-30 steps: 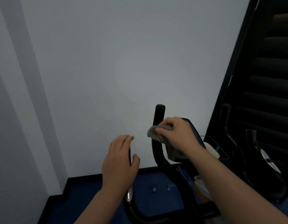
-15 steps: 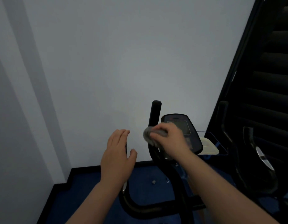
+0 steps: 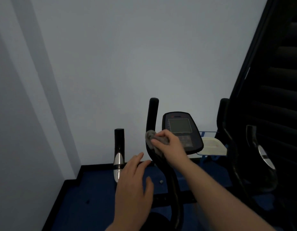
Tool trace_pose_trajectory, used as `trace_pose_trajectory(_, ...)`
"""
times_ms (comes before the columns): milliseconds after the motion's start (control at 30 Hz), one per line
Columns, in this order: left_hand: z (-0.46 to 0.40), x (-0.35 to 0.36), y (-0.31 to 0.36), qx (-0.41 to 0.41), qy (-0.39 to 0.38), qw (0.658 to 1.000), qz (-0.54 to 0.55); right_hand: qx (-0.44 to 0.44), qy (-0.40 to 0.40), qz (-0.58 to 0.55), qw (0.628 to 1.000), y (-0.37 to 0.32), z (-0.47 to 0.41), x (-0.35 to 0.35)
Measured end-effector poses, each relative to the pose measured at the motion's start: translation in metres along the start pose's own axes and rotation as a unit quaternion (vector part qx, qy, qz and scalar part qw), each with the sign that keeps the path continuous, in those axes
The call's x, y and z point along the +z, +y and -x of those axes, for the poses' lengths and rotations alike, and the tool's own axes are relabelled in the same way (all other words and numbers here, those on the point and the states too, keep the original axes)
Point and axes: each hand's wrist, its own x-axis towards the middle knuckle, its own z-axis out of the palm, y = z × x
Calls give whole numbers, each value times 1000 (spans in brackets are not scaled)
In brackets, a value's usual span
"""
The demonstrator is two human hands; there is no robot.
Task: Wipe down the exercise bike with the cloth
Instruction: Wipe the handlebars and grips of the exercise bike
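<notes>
While bunched in right hand (image 3: 169, 145): cloth (image 3: 151, 136) against handlebar (image 3: 152, 117), left hand (image 3: 133, 185) apart.

Exercise bike (image 3: 171, 180): lower frame cut by bottom edge; right hand (image 3: 169, 147) covers part of cloth (image 3: 150, 135) and console (image 3: 181, 129) keys.

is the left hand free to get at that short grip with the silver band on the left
Probably yes. The left hand is open, holds nothing, and hovers just right of the short grip, with nothing between them. The right hand holds the cloth on another bar.
</notes>
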Motion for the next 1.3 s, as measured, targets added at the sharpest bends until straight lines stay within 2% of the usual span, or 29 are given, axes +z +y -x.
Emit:
trace_pose_trajectory(100,10,-8,4,-1,-21,1000,-19,18,-32,53,998,18,15,-17)
trace_pose_trajectory(200,20,-12,6,4,-30,998,-48,16,-110,217,970,18,14,-52)
trace_pose_trajectory(233,21,-12,6,1,-28,998,-53,3,-103,230,968,13,9,-56)
trace_pose_trajectory(300,22,-13,7,-18,-29,998,-54,-46,-46,171,983,3,3,-44)
trace_pose_trajectory(367,22,-14,8,-41,-29,997,-62,-64,-21,112,991,-2,3,-18)
trace_pose_trajectory(467,23,-15,12,-43,-20,994,-98,-79,-21,138,987,12,20,1)
trace_pose_trajectory(533,24,-15,13,-42,-17,993,-110,-62,-34,112,991,26,34,-14)
trace_pose_trajectory(600,25,-16,13,-50,-11,992,-118,-22,-88,70,993,33,46,-38)
trace_pose_trajectory(667,24,-17,14,-61,2,992,-114,-18,-99,79,992,30,47,-53)
trace_pose_trajectory(767,24,-17,15,-71,12,991,-114,-42,-16,43,998,18,32,-40)
trace_pose_trajectory(833,25,-17,17,-59,14,990,-129,-26,9,41,999,17,33,-19)
trace_pose_trajectory(900,28,-18,18,-32,5,987,-156,-25,35,85,995,29,46,-7)
trace_pose_trajectory(1000,35,-17,20,-2,-8,981,-194,-34,73,48,996,49,83,-16)
trace_pose_trajectory(1100,38,-16,20,-2,-11,977,-211,-15,33,24,999,63,119,-28)
trace_pose_trajectory(1200,37,-15,18,0,-8,979,-204,19,-9,26,999,56,120,-41)
trace_pose_trajectory(1300,38,-14,16,12,-10,981,-193,-7,65,13,998,38,96,-39)
